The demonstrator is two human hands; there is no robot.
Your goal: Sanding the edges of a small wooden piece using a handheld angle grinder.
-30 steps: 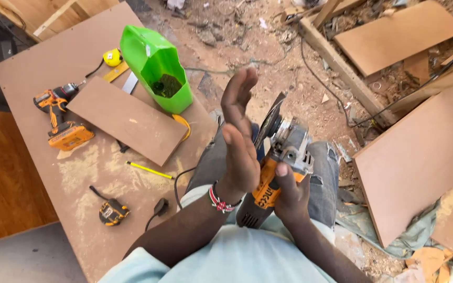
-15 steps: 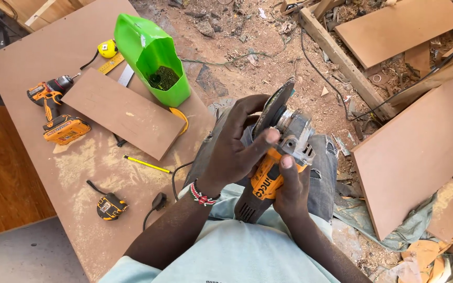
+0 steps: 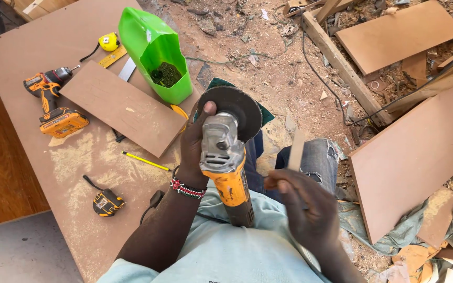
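Note:
My left hand [image 3: 194, 148] grips the grey head of a yellow angle grinder [image 3: 225, 163], thumb against its dark round disc [image 3: 233, 113]. The grinder points away from me, over my lap. My right hand [image 3: 304, 208] is off the tool, to its right, and holds a thin pale strip of wood [image 3: 295, 150] upright between the fingers. A red and black beaded band sits on my left wrist.
A brown board table [image 3: 38, 47] on the left carries a green cut jug [image 3: 155, 52] of screws, a smaller board [image 3: 121, 107], an orange drill [image 3: 53, 102], a yellow pencil [image 3: 145, 161] and two tape measures [image 3: 106, 202]. Boards and offcuts [image 3: 420, 152] lie on the dusty ground at right.
My right hand has let go of the grinder's body and now holds a thin wood strip. My left hand has shifted from over the disc to gripping the grinder's head.

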